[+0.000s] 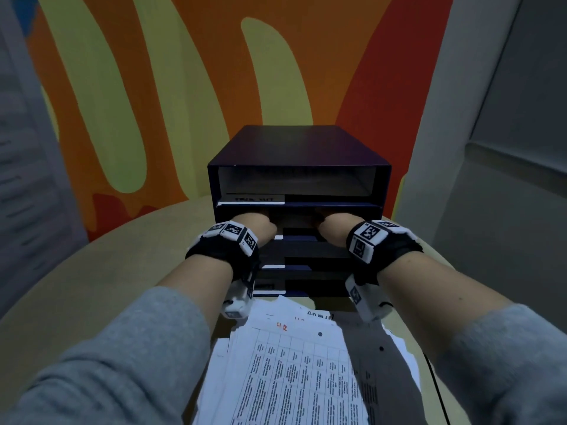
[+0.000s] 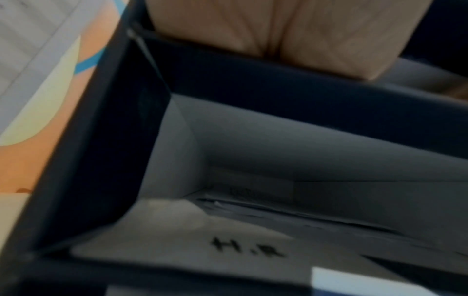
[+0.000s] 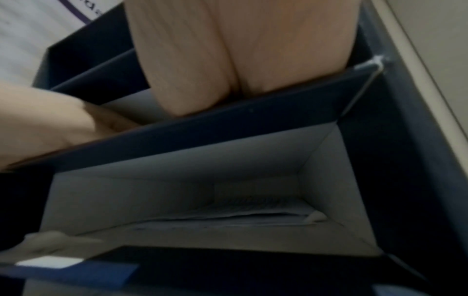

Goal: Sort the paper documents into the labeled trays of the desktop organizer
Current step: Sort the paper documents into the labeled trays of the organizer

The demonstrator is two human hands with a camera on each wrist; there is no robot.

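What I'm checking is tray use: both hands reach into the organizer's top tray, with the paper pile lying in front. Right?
Not the top tray: the head view shows the left hand and right hand in the second tray down. The rest holds.

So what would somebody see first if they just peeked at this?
Probably the dark blue box-shaped desktop organizer standing on the round beige table, with the left hand and the right hand both reaching into its second tray. Next, the messy pile of white printed paper documents lying in front of it, and the bright orange and yellow painted wall behind.
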